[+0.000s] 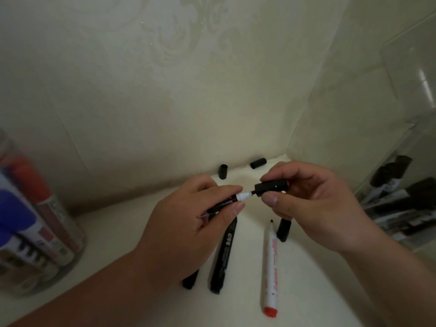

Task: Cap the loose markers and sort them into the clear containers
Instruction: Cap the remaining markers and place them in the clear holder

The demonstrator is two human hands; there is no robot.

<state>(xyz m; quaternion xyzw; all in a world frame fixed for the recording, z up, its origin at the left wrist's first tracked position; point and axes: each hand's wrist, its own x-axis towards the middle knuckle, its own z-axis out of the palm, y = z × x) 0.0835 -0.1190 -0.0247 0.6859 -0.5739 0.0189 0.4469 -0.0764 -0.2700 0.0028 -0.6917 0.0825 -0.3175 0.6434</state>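
near the far right corner of the desk (318, 291), a black marker (227, 204) is being pinched near its nib in the fingers (233, 208) of the left hand (188, 220) for steadiness, while the black cap (271, 188), pinched by the right hand (313, 204), is being aligned mouth-first.

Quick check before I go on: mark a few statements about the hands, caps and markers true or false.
1. The right hand holds a black cap. True.
2. The marker in the left hand is already capped. False: its tip is bare, at the cap's mouth.
3. Two loose caps lie by the wall. True.
4. The white marker on the table is capped. False: its tip is bare.
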